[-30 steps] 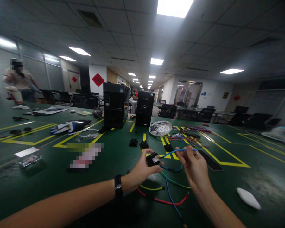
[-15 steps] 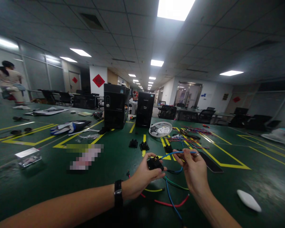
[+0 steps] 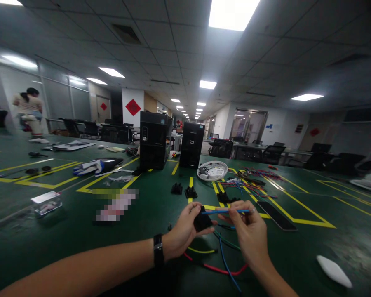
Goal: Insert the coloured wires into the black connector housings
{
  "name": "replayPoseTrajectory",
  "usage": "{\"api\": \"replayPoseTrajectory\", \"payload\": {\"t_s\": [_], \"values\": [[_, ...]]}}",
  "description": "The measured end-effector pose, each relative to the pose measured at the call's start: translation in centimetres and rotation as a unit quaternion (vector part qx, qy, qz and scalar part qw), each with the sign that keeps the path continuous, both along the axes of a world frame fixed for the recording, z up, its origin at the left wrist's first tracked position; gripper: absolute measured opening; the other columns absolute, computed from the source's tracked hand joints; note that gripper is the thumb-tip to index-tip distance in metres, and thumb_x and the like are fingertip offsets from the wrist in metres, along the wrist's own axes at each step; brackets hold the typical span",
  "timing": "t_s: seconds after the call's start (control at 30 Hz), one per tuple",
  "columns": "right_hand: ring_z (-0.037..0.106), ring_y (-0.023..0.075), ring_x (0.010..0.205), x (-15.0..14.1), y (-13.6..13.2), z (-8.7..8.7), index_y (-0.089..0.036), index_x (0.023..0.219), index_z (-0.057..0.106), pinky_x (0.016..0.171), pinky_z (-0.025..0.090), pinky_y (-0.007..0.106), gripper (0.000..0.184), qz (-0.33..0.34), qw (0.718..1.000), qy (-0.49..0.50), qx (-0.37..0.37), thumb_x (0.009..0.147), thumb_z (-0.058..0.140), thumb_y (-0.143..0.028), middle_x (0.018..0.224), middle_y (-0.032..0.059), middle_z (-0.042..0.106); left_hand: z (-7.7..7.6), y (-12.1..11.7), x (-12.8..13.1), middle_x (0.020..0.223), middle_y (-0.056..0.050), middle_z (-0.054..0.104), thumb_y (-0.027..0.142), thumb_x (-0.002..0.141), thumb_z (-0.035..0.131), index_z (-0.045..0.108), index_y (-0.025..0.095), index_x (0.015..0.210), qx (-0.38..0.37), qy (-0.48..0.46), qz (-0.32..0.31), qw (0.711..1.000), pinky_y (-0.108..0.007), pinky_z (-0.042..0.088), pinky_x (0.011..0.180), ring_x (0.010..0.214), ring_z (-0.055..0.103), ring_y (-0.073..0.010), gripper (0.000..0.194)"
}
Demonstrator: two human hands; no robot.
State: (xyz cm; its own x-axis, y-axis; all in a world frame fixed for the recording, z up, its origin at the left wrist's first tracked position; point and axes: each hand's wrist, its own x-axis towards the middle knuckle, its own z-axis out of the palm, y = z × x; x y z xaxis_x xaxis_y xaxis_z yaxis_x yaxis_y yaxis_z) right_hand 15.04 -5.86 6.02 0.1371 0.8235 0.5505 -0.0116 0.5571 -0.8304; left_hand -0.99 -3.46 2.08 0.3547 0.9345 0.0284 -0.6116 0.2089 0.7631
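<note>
My left hand (image 3: 185, 227) grips a small black plastic part (image 3: 203, 221) between thumb and fingers; its exact kind is unclear. My right hand (image 3: 250, 227) pinches a blue wire (image 3: 224, 211), whose left end meets the top of the black part. Whether that end sits inside the part or only touches it, I cannot tell. Below the hands lie a red wire (image 3: 215, 269), a yellow wire (image 3: 201, 250) and a green wire (image 3: 227, 240). Similar black parts stand beyond, one (image 3: 176, 188) at left and another (image 3: 191, 192) beside it.
Two black computer towers, one (image 3: 154, 140) and another (image 3: 191, 144), stand behind. A white basket (image 3: 212, 178), tangled wires (image 3: 259, 175) and a black phone-like slab (image 3: 276, 215) lie to the right. A white mouse-shaped object (image 3: 334, 271) is near right. A person (image 3: 29, 109) stands far left.
The black part has tilted in my left hand, its flat face now turned more toward me. My right hand and the blue wire have dropped slightly. The view has shifted a little left.
</note>
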Motion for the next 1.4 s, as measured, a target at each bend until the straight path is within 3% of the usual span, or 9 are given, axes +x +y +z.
{"api": "replayPoseTrajectory", "payload": {"t_s": [0.23,0.4,0.6,0.7,0.83,1.0,1.1,1.2,1.4], "values": [[0.061,0.0171,0.080,-0.2,-0.6,0.0,-0.019,0.076,0.055,0.072,0.052,0.029,0.015,-0.011,0.979,-0.189,0.078,0.086,0.061,-0.029,0.083,0.0031,0.060,-0.8,1.7,-0.6,0.100,-0.008,0.064,0.036,0.084,0.060,0.040,0.021,0.102,0.032,0.023,0.056,0.998,-0.044,0.056,0.076,0.085,0.069,-0.0242,0.030],[0.058,0.0177,0.066,1.8,0.9,0.8,-0.019,0.077,0.056,0.062,0.043,0.029,0.019,-0.087,0.904,-0.416,0.040,0.088,0.057,-0.034,0.071,0.0022,0.060,0.1,3.8,-1.9,0.097,-0.006,0.063,0.040,0.081,0.063,0.040,0.023,0.108,0.091,0.087,0.107,0.986,-0.037,0.057,0.069,0.068,0.068,-0.0163,0.039],[0.062,0.0194,0.078,1.8,1.4,-0.3,-0.020,0.103,0.060,0.068,0.041,0.028,0.020,-0.008,0.831,-0.556,0.022,0.095,0.043,-0.028,0.085,0.0043,0.067,2.3,6.2,-1.8,0.077,-0.001,0.059,0.058,0.084,0.047,0.050,0.020,0.103,0.141,0.121,0.123,0.975,-0.027,0.054,0.055,0.060,0.062,-0.0131,0.043],[0.062,0.0163,0.072,1.6,1.1,0.2,-0.019,0.089,0.062,0.064,0.039,0.025,0.029,0.037,0.822,-0.567,0.032,0.099,0.037,-0.031,0.080,0.0028,0.067,2.7,7.0,-1.1,0.069,0.000,0.057,0.060,0.086,0.043,0.054,0.018,0.098,0.216,0.147,0.131,0.956,-0.023,0.048,0.046,0.050,0.057,-0.0110,0.045],[0.062,0.0153,0.070,2.7,1.4,1.9,-0.019,0.086,0.063,0.065,0.038,0.024,0.035,-0.020,0.836,-0.547,0.041,0.100,0.034,-0.033,0.078,0.0012,0.067,2.7,8.2,0.1,0.071,-0.001,0.058,0.054,0.086,0.048,0.057,0.018,0.092,0.283,0.181,0.162,0.928,-0.021,0.046,0.043,0.050,0.057,-0.0112,0.038],[0.065,0.0173,0.077,3.7,2.3,1.0,-0.019,0.090,0.064,0.069,0.040,0.024,0.037,-0.098,0.813,-0.574,0.009,0.100,0.031,-0.033,0.081,0.0038,0.070,5.7,12.6,0.2,0.066,0.001,0.058,0.042,0.091,0.038,0.052,0.020,0.096,0.086,0.001,0.287,0.954,-0.031,0.053,0.057,0.050,0.057,-0.0120,0.026],[0.067,0.0201,0.079,3.9,3.1,-0.5,-0.019,0.089,0.066,0.067,0.040,0.025,0.034,-0.114,0.762,-0.636,-0.052,0.098,0.036,-0.031,0.081,0.0072,0.071,7.4,15.8,-0.4,0.071,0.000,0.063,0.040,0.092,0.036,0.050,0.022,0.099,0.081,0.023,0.276,0.957,-0.035,0.053,0.067,0.059,0.062,-0.0144,0.024],[0.067,0.0229,0.079,4.4,3.6,-1.5,-0.016,0.086,0.067,0.066,0.042,0.026,0.031,-0.109,0.724,-0.675,-0.092,0.096,0.041,-0.029,0.081,0.0110,0.070,6.4,17.8,0.1,0.072,-0.004,0.065,0.041,0.094,0.023,0.047,0.019,0.099,0.140,0.223,0.245,0.933,-0.035,0.052,0.067,0.064,0.065,-0.0173,0.033],[0.066,0.0246,0.087,5.7,3.5,-1.9,-0.019,0.094,0.071,0.070,0.045,0.029,0.019,-0.064,0.746,-0.660,-0.061,0.088,0.054,-0.025,0.089,0.0109,0.071,1.4,19.3,4.3,0.068,-0.008,0.064,0.040,0.089,0.040,0.054,0.017,0.076,0.216,0.436,0.203,0.850,-0.031,0.047,0.068,0.071,0.064,-0.0210,0.030]]}}
